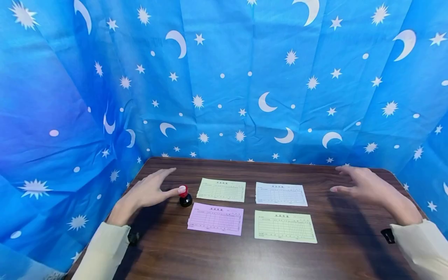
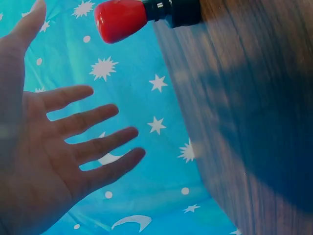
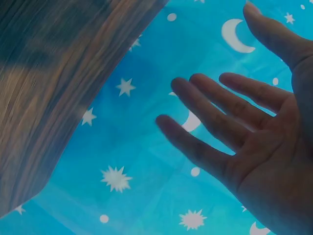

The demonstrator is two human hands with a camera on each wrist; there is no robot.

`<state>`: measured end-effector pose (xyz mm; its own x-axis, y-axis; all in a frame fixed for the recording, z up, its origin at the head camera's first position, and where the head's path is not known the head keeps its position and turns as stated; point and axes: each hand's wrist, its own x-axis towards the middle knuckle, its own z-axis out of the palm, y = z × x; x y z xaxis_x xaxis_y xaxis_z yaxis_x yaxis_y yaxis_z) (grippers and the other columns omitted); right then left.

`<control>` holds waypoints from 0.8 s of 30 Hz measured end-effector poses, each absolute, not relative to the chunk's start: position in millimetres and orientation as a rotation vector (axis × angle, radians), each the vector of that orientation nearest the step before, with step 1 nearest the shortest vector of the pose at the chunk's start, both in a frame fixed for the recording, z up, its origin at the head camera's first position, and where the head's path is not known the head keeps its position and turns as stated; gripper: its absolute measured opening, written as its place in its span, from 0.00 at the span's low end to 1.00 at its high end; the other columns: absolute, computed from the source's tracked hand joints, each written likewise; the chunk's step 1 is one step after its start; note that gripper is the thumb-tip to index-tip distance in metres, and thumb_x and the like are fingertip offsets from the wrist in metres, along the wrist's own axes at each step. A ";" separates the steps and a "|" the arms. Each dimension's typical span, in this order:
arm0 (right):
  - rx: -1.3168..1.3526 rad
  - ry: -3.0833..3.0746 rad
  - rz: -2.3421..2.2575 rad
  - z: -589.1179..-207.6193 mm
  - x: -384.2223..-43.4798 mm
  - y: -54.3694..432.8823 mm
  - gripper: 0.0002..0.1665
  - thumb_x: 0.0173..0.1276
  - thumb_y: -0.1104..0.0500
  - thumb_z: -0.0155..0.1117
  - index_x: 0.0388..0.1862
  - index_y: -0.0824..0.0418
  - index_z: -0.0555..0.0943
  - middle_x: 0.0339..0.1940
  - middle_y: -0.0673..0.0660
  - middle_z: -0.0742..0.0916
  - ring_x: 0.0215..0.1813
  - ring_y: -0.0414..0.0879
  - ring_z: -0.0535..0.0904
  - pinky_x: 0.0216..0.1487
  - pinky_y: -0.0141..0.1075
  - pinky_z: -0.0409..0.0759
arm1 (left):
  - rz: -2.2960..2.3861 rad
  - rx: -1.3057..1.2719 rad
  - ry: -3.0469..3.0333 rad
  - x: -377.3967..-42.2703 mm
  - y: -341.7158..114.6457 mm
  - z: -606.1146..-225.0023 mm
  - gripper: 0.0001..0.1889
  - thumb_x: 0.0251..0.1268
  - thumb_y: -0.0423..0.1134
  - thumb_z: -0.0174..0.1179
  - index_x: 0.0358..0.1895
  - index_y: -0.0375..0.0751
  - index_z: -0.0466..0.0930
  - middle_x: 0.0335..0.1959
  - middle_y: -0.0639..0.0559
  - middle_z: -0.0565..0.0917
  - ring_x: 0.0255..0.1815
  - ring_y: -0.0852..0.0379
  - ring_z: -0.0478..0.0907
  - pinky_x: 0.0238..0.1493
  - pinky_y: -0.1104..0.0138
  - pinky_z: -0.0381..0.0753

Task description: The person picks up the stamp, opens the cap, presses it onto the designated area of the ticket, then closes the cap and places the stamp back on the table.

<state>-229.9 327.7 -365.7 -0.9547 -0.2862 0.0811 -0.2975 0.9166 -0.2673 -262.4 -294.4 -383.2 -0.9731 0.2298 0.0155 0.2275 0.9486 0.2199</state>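
Observation:
My left hand (image 1: 147, 190) hovers over the left part of the table, fingers spread and holding nothing. Near its thumb stands a stamp (image 1: 185, 196) with a red handle and black base; in the left wrist view the stamp (image 2: 122, 19) is apart from the hand (image 2: 63, 132). Out over the right side is my right hand (image 1: 371, 188), its fingers extended; the right wrist view shows that palm (image 3: 264, 152) bare. Between the hands lie printed form slips: a green one (image 1: 221, 190), a pink one (image 1: 215, 219), a white one (image 1: 281, 194) and another green one (image 1: 285, 227).
The dark wood-grain table (image 1: 210, 260) has its far edge against a blue curtain (image 1: 245, 77) printed with white moons and stars. This cloth also hangs at both sides. A black wrist strap (image 1: 387, 235) shows at my right cuff.

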 end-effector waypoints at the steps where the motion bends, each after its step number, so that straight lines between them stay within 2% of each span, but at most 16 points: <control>1: 0.483 -3.017 0.435 -365.3 -229.2 325.2 0.47 0.66 0.40 0.76 0.69 0.75 0.75 0.58 0.76 0.86 0.60 0.75 0.82 0.58 0.67 0.81 | 0.359 0.378 3.093 -261.8 -294.1 -384.4 0.54 0.63 0.80 0.55 0.82 0.45 0.61 0.79 0.32 0.68 0.79 0.26 0.65 0.70 0.27 0.66; 5: 0.533 -2.958 0.459 -364.4 -225.8 314.5 0.39 0.65 0.45 0.78 0.63 0.73 0.80 0.53 0.72 0.89 0.56 0.71 0.85 0.55 0.64 0.83 | 0.409 0.484 3.108 -261.4 -293.2 -390.0 0.45 0.67 0.72 0.61 0.76 0.42 0.70 0.74 0.33 0.75 0.74 0.30 0.73 0.69 0.32 0.72; 8: 0.550 -2.935 0.507 -363.9 -223.0 306.6 0.37 0.65 0.46 0.78 0.61 0.72 0.81 0.51 0.70 0.90 0.53 0.67 0.87 0.54 0.62 0.85 | 0.443 0.540 3.120 -261.8 -292.6 -394.7 0.39 0.68 0.65 0.65 0.71 0.41 0.75 0.69 0.35 0.80 0.70 0.33 0.77 0.68 0.36 0.76; 13: 0.575 -2.886 0.592 -363.9 -218.2 296.9 0.33 0.66 0.48 0.78 0.60 0.70 0.83 0.49 0.66 0.92 0.49 0.60 0.90 0.51 0.58 0.87 | 0.528 0.565 3.114 -264.4 -288.6 -403.0 0.32 0.65 0.59 0.71 0.62 0.40 0.81 0.54 0.42 0.88 0.53 0.45 0.86 0.57 0.45 0.85; 15: 0.585 -2.863 0.607 -364.1 -216.4 294.1 0.31 0.66 0.49 0.78 0.59 0.69 0.84 0.48 0.64 0.92 0.47 0.57 0.91 0.49 0.56 0.88 | 0.555 0.579 3.107 -265.8 -286.0 -406.1 0.30 0.64 0.58 0.73 0.60 0.40 0.82 0.49 0.46 0.89 0.46 0.51 0.86 0.51 0.51 0.87; 18: 0.598 -2.839 0.619 -364.5 -213.5 290.1 0.29 0.67 0.49 0.78 0.58 0.67 0.85 0.47 0.62 0.92 0.46 0.54 0.91 0.48 0.53 0.88 | 0.554 0.593 3.112 -267.6 -282.1 -410.7 0.28 0.63 0.57 0.74 0.58 0.42 0.83 0.44 0.50 0.89 0.41 0.56 0.83 0.45 0.58 0.86; 24: 0.618 -2.815 0.671 -366.8 -208.4 282.0 0.28 0.68 0.48 0.77 0.57 0.66 0.85 0.46 0.58 0.93 0.45 0.49 0.91 0.46 0.49 0.89 | 0.560 0.644 3.146 -269.8 -277.1 -416.6 0.22 0.62 0.49 0.76 0.54 0.41 0.85 0.40 0.51 0.89 0.37 0.59 0.81 0.41 0.63 0.84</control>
